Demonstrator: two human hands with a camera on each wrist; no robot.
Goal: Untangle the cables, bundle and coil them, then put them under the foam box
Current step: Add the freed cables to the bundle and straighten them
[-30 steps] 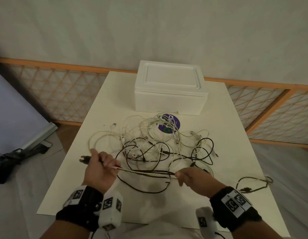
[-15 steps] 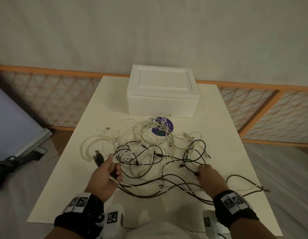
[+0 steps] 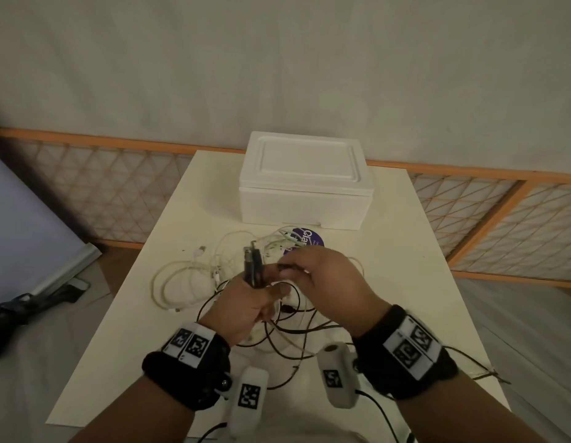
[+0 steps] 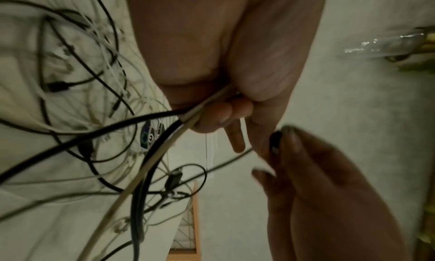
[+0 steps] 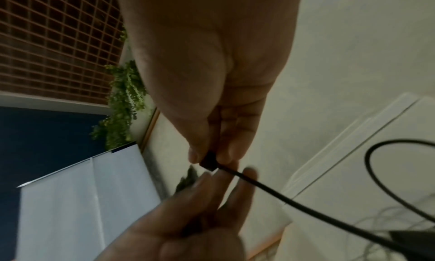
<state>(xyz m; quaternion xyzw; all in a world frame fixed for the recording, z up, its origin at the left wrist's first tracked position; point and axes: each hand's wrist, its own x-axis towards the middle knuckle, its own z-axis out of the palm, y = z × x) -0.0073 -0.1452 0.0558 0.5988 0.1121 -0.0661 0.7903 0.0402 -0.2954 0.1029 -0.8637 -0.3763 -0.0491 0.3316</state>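
A tangle of black and white cables (image 3: 246, 302) lies mid-table in front of the white foam box (image 3: 305, 183). My left hand (image 3: 262, 282) is raised above the tangle and grips a bunch of cable ends (image 3: 254, 266), whose plugs stick upward. In the left wrist view its fingers (image 4: 219, 114) curl round black and white cables (image 4: 164, 133). My right hand (image 3: 287, 268) sits just right of it, pinching a black plug (image 5: 208, 161) between thumb and finger. That plug's black cable (image 5: 306, 207) trails down toward the table.
A purple round sticker (image 3: 309, 241) lies under the cables near the box. A white cable loop (image 3: 169, 282) spreads to the left. A thin black cable (image 3: 479, 372) hangs over the table's right edge. Orange lattice fencing (image 3: 118, 199) runs behind the table.
Both hands rose from the table and came together over the tangle. The right hand left the right side and now pinches a black plug beside the left hand's bunch.
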